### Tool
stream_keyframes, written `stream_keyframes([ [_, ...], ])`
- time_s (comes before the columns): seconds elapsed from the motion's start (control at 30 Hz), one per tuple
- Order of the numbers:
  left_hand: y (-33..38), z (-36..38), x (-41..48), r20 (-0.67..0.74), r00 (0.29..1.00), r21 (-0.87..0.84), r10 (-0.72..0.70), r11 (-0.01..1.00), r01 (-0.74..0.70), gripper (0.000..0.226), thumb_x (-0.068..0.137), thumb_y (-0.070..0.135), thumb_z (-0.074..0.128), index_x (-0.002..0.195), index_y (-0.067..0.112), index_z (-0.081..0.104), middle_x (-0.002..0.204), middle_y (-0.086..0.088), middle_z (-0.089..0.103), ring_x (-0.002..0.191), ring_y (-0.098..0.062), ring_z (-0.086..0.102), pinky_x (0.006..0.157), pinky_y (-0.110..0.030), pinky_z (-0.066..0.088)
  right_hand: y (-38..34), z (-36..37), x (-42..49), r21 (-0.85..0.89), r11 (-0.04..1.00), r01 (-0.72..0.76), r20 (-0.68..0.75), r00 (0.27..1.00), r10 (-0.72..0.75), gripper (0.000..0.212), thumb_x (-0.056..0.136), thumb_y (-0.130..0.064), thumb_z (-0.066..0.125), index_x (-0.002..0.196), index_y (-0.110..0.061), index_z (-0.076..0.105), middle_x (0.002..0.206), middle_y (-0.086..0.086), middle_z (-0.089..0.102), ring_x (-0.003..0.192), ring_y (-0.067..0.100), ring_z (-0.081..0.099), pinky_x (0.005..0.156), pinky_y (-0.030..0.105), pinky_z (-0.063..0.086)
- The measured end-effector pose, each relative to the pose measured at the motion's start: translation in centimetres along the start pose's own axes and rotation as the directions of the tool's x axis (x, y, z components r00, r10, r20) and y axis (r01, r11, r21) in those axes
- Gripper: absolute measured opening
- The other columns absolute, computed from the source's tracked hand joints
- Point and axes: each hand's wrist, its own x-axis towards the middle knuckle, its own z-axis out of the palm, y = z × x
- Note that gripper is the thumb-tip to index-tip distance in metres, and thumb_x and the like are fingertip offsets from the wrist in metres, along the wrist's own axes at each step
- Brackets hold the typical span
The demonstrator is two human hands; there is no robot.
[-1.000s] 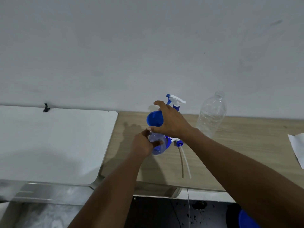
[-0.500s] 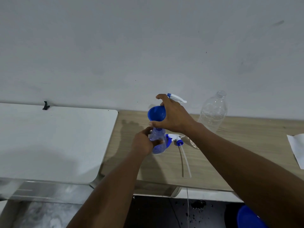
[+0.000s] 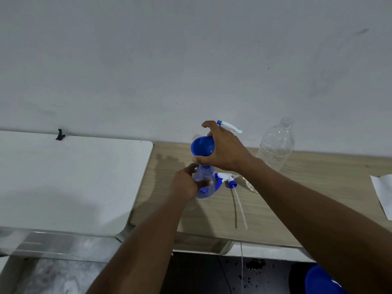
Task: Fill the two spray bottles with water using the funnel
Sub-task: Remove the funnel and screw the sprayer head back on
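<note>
My left hand (image 3: 186, 183) grips a small clear spray bottle (image 3: 205, 181) with a blue base, standing uncapped on the wooden table (image 3: 286, 200). My right hand (image 3: 224, 151) holds the blue funnel (image 3: 202, 147) with its spout at the bottle's neck. The bottle's white and blue spray head (image 3: 228, 180) lies on the table just right of it, its dip tube pointing toward me. Behind my right hand the white trigger head of a second spray bottle (image 3: 230, 126) shows; its body is hidden.
A large clear plastic bottle (image 3: 275, 143), uncapped, stands at the back right by the wall. A white sheet (image 3: 382, 194) lies at the right edge. A white table (image 3: 70, 181) adjoins on the left. A blue object (image 3: 322, 281) sits on the floor below.
My right hand has lifted the funnel a little and set its spout upright over the bottle's neck. My left hand keeps its hold on the bottle.
</note>
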Motion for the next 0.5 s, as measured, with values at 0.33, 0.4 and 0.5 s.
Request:
stream_keyframes([
  [0.33,-0.4,-0.3,0.2,0.013,1.0,0.001,0.003,1.0,-0.003,0.074,0.068,0.032,0.09,0.133,0.025,0.056,0.116,0.01,0.066,0.105,-0.011,0.063,0.094,-0.031,0.052,0.3,0.4,-0.2,-0.02,1.0,-0.021,0.02,1.0,0.021,0.091,0.069,-0.053,0.083,0.142,-0.027,0.035,0.128,0.001,0.057,0.109,0.018,0.057,0.086,0.035,0.053],
  [0.4,-0.8,-0.5,0.5,0.043,0.999,0.011,-0.02,1.0,0.019,0.07,0.067,0.037,0.09,0.128,0.025,0.058,0.114,0.009,0.066,0.101,-0.013,0.064,0.094,-0.033,0.053,0.4,0.6,-0.2,-0.022,0.999,-0.029,0.034,0.999,0.029,0.089,0.071,-0.053,0.082,0.142,-0.028,0.035,0.127,0.001,0.057,0.107,0.017,0.057,0.083,0.031,0.051],
  [0.5,-1.1,-1.3,0.7,0.08,0.997,0.052,0.003,0.999,-0.008,0.058,0.068,0.039,0.089,0.117,0.032,0.058,0.103,0.016,0.063,0.092,-0.011,0.064,0.084,-0.024,0.049,0.6,1.0,-0.1,0.064,0.993,-0.1,0.031,0.995,0.098,0.084,0.071,-0.051,0.081,0.14,-0.03,0.037,0.12,-0.002,0.056,0.103,0.016,0.057,0.082,0.031,0.05],
])
